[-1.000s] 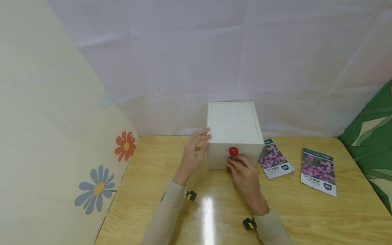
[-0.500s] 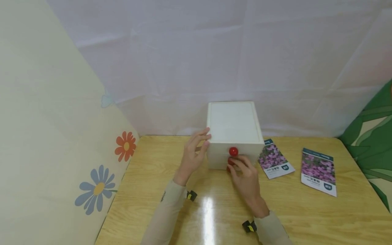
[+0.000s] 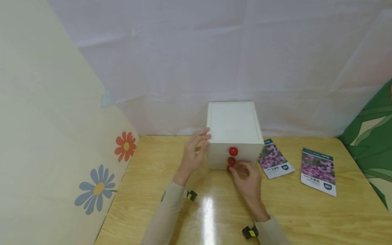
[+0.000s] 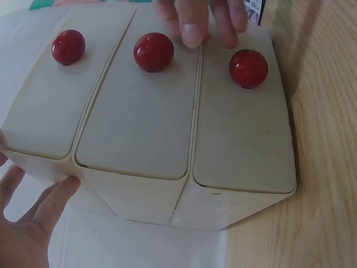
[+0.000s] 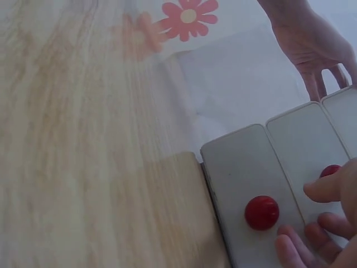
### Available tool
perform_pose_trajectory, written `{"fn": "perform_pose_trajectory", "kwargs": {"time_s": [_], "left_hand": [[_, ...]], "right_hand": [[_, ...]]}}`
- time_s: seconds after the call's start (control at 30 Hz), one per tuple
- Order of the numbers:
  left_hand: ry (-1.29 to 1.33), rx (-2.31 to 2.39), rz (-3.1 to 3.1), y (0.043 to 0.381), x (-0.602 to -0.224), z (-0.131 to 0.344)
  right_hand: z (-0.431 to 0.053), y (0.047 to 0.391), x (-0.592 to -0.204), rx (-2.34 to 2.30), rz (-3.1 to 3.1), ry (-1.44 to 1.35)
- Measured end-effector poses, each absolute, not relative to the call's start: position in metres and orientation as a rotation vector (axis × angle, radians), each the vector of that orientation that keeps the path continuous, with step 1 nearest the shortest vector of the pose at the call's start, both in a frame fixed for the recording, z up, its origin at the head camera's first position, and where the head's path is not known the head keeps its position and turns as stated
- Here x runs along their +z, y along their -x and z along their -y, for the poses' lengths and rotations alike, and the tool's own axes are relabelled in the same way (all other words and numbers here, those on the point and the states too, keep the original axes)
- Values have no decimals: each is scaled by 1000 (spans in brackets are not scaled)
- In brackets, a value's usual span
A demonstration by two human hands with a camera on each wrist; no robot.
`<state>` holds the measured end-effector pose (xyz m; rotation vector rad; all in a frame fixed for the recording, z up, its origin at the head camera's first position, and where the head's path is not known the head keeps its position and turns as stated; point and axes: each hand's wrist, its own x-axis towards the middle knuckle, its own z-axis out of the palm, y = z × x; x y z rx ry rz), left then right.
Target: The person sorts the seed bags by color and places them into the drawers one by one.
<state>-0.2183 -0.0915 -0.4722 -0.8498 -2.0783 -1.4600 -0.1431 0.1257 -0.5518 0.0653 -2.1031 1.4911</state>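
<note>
A small white box with three drawers (image 3: 234,122) stands on the table, with red round knobs down its front. In the head view these are the top knob (image 3: 233,151), middle knob (image 3: 231,161) and bottom knob (image 3: 229,168). All three drawer fronts look closed. My left hand (image 3: 192,156) rests its fingertips against the box's left side. My right hand (image 3: 248,180) is in front of the two lower knobs, fingers loosely bent. In the right wrist view its fingers hover beside the bottom knob (image 5: 261,212), apart from it, and the thumb lies near the partly hidden middle knob.
Two flower-picture packets lie to the right: one packet (image 3: 276,160) beside the box, another packet (image 3: 318,172) farther right. The wooden table (image 3: 153,177) meets a white cloth (image 3: 171,68) behind and a flower-decorated wall (image 3: 61,119) at left.
My right hand has come off the middle knob and shifted slightly down toward the bottom knob, uncovering the middle one. The left hand and the box have stayed put.
</note>
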Motion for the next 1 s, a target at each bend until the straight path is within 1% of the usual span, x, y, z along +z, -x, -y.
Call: {"fn": "perform_pose_trajectory", "kwargs": {"time_s": [0.27, 0.6, 0.77, 1.0], "left_hand": [[860, -1456, 2054, 221, -473, 92], [844, -1489, 2077, 220, -473, 92], [847, -1512, 2066, 220, -475, 92], [847, -1486, 2047, 221, -475, 90]], "right_hand": [[-122, 145, -565, 1677, 2202, 124], [-113, 147, -569, 1805, 2120, 202], [-114, 149, -572, 1850, 2132, 282], [-117, 151, -575, 1863, 2137, 311]]}}
